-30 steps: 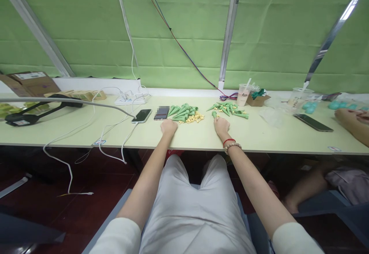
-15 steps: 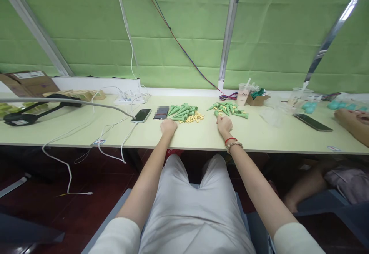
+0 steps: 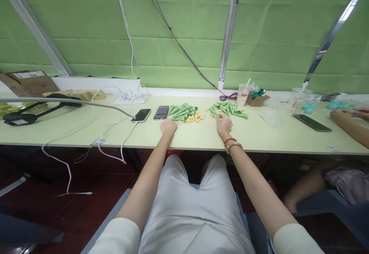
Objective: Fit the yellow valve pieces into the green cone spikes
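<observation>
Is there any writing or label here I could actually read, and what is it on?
None can be read.
Cardboard box: white label with print, too small to read.
Plastic cup: dark logo, too blurred to read.
Table: small stickers at the front edge, too small to read.
Black lamp base: white label, unreadable.
Middle phone: screen blurred out.

On the worktop (image 3: 259, 135), two phones (image 3: 141, 115) lie at ten o'clock of the left hand (image 3: 168, 126); one cone pile (image 3: 183, 112) sits at one o'clock, another cone pile (image 3: 227, 108) beyond the right hand (image 3: 224, 123).
</observation>
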Available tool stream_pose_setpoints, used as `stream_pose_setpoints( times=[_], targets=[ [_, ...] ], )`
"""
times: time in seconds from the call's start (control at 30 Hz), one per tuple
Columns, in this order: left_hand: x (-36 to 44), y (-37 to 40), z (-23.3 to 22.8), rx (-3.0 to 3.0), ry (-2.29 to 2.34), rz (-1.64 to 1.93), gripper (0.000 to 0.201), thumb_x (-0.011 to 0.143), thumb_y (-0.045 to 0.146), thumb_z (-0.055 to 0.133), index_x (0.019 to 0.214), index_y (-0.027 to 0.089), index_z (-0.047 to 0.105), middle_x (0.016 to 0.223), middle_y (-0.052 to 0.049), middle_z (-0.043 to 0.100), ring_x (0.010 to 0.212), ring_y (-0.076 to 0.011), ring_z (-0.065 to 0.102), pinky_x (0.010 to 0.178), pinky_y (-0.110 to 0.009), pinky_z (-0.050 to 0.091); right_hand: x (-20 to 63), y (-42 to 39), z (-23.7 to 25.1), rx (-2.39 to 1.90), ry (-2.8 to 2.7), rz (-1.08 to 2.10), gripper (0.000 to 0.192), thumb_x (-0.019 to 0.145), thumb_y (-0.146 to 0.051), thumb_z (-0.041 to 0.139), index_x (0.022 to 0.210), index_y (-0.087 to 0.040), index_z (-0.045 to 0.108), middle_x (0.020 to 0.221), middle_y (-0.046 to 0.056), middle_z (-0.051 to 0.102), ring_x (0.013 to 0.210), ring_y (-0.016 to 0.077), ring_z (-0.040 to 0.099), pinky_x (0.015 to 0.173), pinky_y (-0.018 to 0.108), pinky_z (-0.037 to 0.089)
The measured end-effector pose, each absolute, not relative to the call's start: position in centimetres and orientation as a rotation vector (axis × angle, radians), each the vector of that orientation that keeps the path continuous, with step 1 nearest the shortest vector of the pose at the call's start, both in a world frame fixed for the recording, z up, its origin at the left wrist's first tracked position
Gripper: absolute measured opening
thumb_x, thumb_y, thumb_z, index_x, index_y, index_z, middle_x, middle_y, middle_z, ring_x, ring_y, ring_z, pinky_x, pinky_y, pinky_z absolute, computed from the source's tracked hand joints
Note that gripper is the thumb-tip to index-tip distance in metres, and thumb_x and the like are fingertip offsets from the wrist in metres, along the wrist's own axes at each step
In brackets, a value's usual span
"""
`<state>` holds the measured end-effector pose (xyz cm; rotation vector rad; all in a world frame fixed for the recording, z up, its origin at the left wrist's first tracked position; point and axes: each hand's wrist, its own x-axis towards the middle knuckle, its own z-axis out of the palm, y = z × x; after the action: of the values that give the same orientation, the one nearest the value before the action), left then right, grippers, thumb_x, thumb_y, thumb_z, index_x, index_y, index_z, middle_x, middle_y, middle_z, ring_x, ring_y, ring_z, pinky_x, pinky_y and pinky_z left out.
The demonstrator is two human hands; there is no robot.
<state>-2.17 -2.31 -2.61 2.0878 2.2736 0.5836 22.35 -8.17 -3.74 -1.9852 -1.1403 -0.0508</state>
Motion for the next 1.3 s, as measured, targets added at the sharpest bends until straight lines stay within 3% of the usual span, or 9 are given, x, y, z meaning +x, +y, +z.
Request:
stream_pose_setpoints(
  times=[0.33, 0.67, 0.83, 0.93, 0.97, 1.03, 1.13, 1.2, 1.3],
  targets=[
    [-2.1, -2.6, -2.5, 2.079, 2.230, 0.647, 0.031, 0.077, 0.018, 0.042, 0.093, 0.006, 0.065, 0.097, -0.022, 0.064, 0.095, -0.0310, 0.059, 0.076, -0.036, 0.043, 22.3, -8.1, -3.9, -1.832, -1.106, 0.022, 0.029, 0.086, -0.029, 0.045, 0.107, -0.018, 0.062, 0.104, 0.010, 0.065, 0.094, 0.0211, 0.058, 0.080, 0.027, 0.036],
    [-2.1, -5.3, -1.8, 2.211, 1.829, 0.948, 0.026, 0.080, 0.020, 0.038, 0.087, 0.022, 0.063, 0.087, -0.006, 0.067, 0.089, -0.0218, 0.059, 0.074, -0.028, 0.039, 24.0, -7.1, -4.8, -1.686, -0.786, 0.367, 0.036, 0.090, -0.036, 0.028, 0.096, -0.012, 0.054, 0.087, 0.009, 0.069, 0.048, 0.0099, 0.060, 0.046, 0.020, 0.043],
    [-0.3, -7.7, -2.1, 2.198, 1.487, 0.990, 0.023, 0.082, 0.028, 0.042, 0.099, 0.023, 0.058, 0.069, 0.001, 0.063, 0.067, -0.0155, 0.058, 0.066, -0.025, 0.040, 23.2, -7.1, -4.8, -1.567, -0.732, 0.501, 0.027, 0.087, -0.034, 0.032, 0.081, -0.016, 0.051, 0.078, 0.007, 0.067, 0.042, 0.0077, 0.053, 0.037, 0.018, 0.039],
    [2.4, -8.8, -2.8, 2.087, 1.254, 0.979, 0.037, 0.083, 0.045, 0.043, 0.111, 0.023, 0.050, 0.057, 0.003, 0.059, 0.052, -0.0128, 0.054, 0.057, -0.023, 0.040, 20.6, -7.3, -5.0, -1.483, -0.742, 0.579, 0.024, 0.086, -0.030, 0.031, 0.077, -0.017, 0.048, 0.073, 0.005, 0.065, 0.040, 0.0068, 0.050, 0.036, 0.017, 0.037],
    [3.3, -8.9, -3.1, 1.798, 1.102, 1.059, 0.044, 0.080, 0.048, 0.049, 0.113, 0.020, 0.048, 0.057, 0.002, 0.058, 0.049, -0.0128, 0.052, 0.054, -0.023, 0.039, 19.5, -7.3, -5.0, -1.454, -0.763, 0.613, 0.024, 0.085, -0.030, 0.031, 0.075, -0.018, 0.048, 0.069, 0.003, 0.064, 0.039, 0.0070, 0.049, 0.036, 0.018, 0.036],
    [4.8, -8.7, -3.5, 1.627, 1.071, 1.127, 0.054, 0.082, 0.055, 0.040, 0.122, 0.017, 0.036, 0.067, -0.001, 0.061, 0.041, -0.0112, 0.048, 0.046, -0.024, 0.037, 17.4, -7.5, -5.2, -1.400, -0.826, 0.686, 0.024, 0.084, -0.032, 0.034, 0.072, -0.018, 0.049, 0.060, 0.000, 0.060, 0.037, 0.0078, 0.047, 0.035, 0.019, 0.035],
    [5.5, -7.6, -3.9, 1.426, 1.112, 1.288, 0.052, 0.087, 0.053, 0.028, 0.126, 0.019, 0.023, 0.081, -0.004, 0.059, 0.043, -0.0083, 0.049, 0.044, -0.022, 0.036, 15.3, -7.9, -5.2, -1.338, -0.933, 0.778, 0.025, 0.080, -0.036, 0.043, 0.064, -0.018, 0.051, 0.052, -0.002, 0.056, 0.035, 0.0076, 0.045, 0.035, 0.019, 0.034],
    [5.2, -7.1, -4.0, 1.330, 1.127, 1.359, 0.049, 0.087, 0.054, 0.027, 0.124, 0.021, 0.023, 0.081, -0.002, 0.056, 0.042, -0.0064, 0.047, 0.044, -0.021, 0.035, 14.9, -8.1, -5.0, -1.316, -0.983, 0.818, 0.026, 0.077, -0.037, 0.048, 0.060, -0.017, 0.051, 0.051, -0.002, 0.055, 0.034, 0.0068, 0.043, 0.035, 0.018, 0.033],
    [4.8, -7.0, -4.0, 1.288, 1.046, 1.336, 0.049, 0.085, 0.057, 0.033, 0.121, 0.025, 0.028, 0.077, 0.001, 0.054, 0.040, -0.0053, 0.047, 0.039, -0.019, 0.030, 15.2, -8.5, -4.6, -1.325, -1.000, 0.829, 0.036, 0.081, -0.043, 0.036, 0.060, -0.018, 0.049, 0.047, -0.002, 0.051, 0.033, 0.0067, 0.040, 0.034, 0.019, 0.030]
  ],
)
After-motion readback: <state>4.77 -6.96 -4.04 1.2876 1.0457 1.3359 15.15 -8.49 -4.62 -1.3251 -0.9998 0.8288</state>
